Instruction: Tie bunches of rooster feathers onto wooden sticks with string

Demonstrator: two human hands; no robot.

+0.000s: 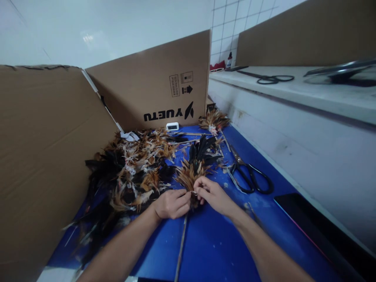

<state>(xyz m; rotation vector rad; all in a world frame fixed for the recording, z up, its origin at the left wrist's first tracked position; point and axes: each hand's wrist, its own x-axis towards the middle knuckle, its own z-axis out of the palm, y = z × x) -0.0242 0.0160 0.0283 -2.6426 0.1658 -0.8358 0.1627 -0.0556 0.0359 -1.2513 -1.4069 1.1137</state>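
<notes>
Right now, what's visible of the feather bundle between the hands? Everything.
The feather bundle has brown-tan feathers fanning away from the camera, with longer black ones beyond. The left hand and right hand pinch at its base, a small pale bit between them. A thin stick extends toward the camera over the blue tabletop; fingers hide the join.

Feather bundle [190,172], brown and black, one, on thin stick [181,248]. Left hand [172,203] and right hand [214,194], meeting at its base, pinched about a pale strand [193,192], or so it seems; detail small. Loose feathers [138,164], one heap, left of bundle. Black-handled scissors [252,178], one pair, right. Blue tabletop [219,248] beneath all.
</notes>
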